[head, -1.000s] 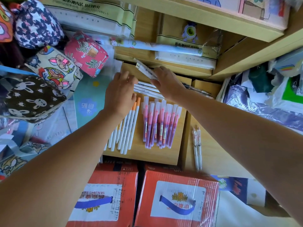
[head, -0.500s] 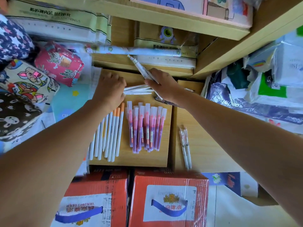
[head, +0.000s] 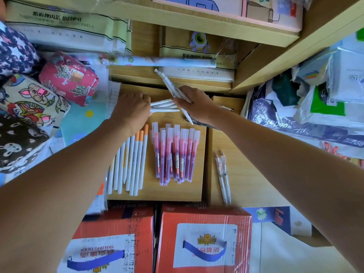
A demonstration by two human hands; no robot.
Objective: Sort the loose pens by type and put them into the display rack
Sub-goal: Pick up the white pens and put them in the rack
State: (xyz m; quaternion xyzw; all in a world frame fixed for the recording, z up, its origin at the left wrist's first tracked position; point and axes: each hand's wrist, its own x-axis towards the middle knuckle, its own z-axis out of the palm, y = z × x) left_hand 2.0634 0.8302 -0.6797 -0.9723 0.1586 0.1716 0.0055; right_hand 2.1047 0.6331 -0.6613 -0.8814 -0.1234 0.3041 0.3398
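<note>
On a wooden board (head: pixel 153 192) lie a row of white pens with orange caps (head: pixel 131 164) and a bunch of pink pens with clear caps (head: pixel 175 156). My right hand (head: pixel 195 105) grips a white click pen (head: pixel 170 85), its top pointing up and left. My left hand (head: pixel 131 111) rests with curled fingers on the ends of a few white pens (head: pixel 164 106) lying crosswise at the board's far end. Two white pens (head: pixel 223 176) lie on the wooden surface to the right.
Two red beer cartons (head: pixel 204 239) stand in front of the board. Patterned fabric pouches (head: pixel 67 77) pile at the left, plastic bags (head: pixel 315 107) at the right. Wooden shelves (head: pixel 197 20) with packaged rulers rise behind the board.
My right hand has lifted the white click pen higher and tilted it more upright. My left hand stays on the crosswise white pens. The view has shifted a little.
</note>
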